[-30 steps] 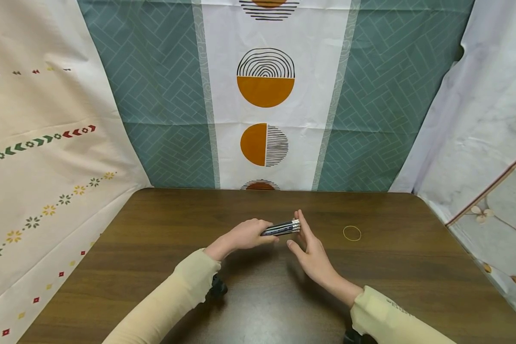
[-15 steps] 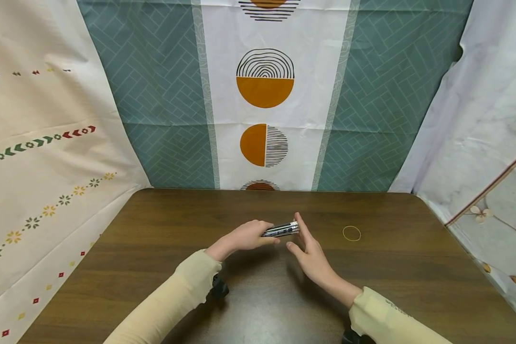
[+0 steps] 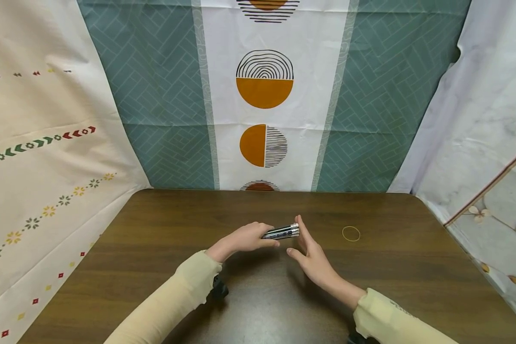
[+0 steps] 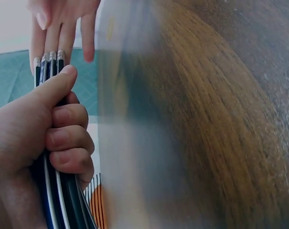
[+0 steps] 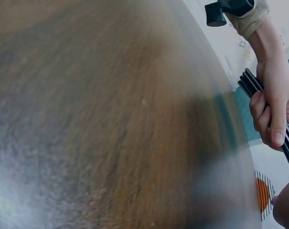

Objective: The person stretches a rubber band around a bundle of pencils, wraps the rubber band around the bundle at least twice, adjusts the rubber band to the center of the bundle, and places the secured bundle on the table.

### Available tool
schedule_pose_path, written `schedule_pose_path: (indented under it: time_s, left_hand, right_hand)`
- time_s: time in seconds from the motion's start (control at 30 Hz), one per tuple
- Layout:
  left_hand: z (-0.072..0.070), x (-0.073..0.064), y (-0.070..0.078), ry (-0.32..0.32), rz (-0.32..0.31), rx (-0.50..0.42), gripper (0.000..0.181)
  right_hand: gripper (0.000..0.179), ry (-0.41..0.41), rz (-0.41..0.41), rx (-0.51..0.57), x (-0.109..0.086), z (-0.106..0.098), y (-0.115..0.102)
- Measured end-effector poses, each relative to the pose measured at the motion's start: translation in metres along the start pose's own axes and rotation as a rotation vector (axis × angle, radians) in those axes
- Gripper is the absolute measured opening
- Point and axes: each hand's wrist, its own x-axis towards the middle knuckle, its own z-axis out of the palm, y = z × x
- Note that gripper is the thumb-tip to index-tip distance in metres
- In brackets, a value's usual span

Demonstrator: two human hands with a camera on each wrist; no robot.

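A bundle of several dark pencils with pale stripes and silvery ends is held above the table. My left hand grips it around the middle, its fingers curled and thumb along the side in the left wrist view. The silvery ends stand nearly level with one another. My right hand is at those ends, fingers straight and thumb apart; the fingers appear to touch the tips. In the right wrist view, the dark opposite ends stick out behind my left hand.
A thin yellow rubber band lies on the brown wooden table, to the right of my right hand. A patterned cloth hangs behind the table's far edge, with more cloth on both sides.
Both hands and the pencils have shifted very slightly down in the head view. The grip of my left hand stays the same, and my right fingers remain at the pencil ends.
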Motion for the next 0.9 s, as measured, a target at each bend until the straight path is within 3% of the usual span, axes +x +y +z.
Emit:
schedule_pose_path:
  time_s: [0.2, 0.43, 0.63, 0.7, 0.9]
  left_hand:
    - [0.001, 0.001, -0.002, -0.014, -0.022, 0.017, 0.028]
    - [0.002, 0.0, 0.001, -0.005, -0.015, 0.07, 0.026]
    - [0.004, 0.0, 0.002, 0.021, 0.013, 0.093, 0.025]
    - [0.003, 0.0, 0.001, -0.003, 0.016, 0.031, 0.026]
    - [-0.001, -0.004, -0.001, -0.171, 0.023, -0.296, 0.034]
  right_hand:
    - [0.084, -0.001, -0.004, -0.062, 0.001, 0.0, 0.001]
    - [0.031, 0.105, 0.07, 0.114, 0.019, -0.008, 0.003]
    - [0.023, 0.116, 0.081, 0.194, 0.028, -0.012, 0.004]
    - [0.023, 0.11, 0.066, 0.215, 0.028, -0.012, 0.004]
    - [0.029, 0.075, 0.056, 0.207, 0.027, -0.016, 0.003]
